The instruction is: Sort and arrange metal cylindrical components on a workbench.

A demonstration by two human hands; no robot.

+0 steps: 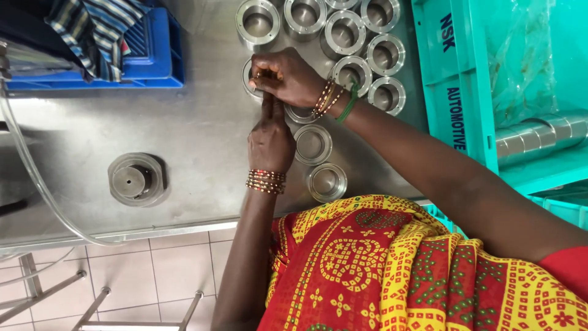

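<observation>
Both hands meet over one metal ring [250,78] on the table [184,135]. The right hand [288,76] curls and pinches it; the left hand [271,142] points two fingers under, steadying it. More rings [346,34] wait just beyond.

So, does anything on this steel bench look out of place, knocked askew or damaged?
Nothing stands out. The metal rings sit flat in loose rows on the steel table, and both hands, left hand and right hand, meet over one ring.

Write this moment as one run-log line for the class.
right hand: curled over metal ring | left hand: fingers pointing at same ring | steel table: more rings in rows | teal crate at right
</observation>
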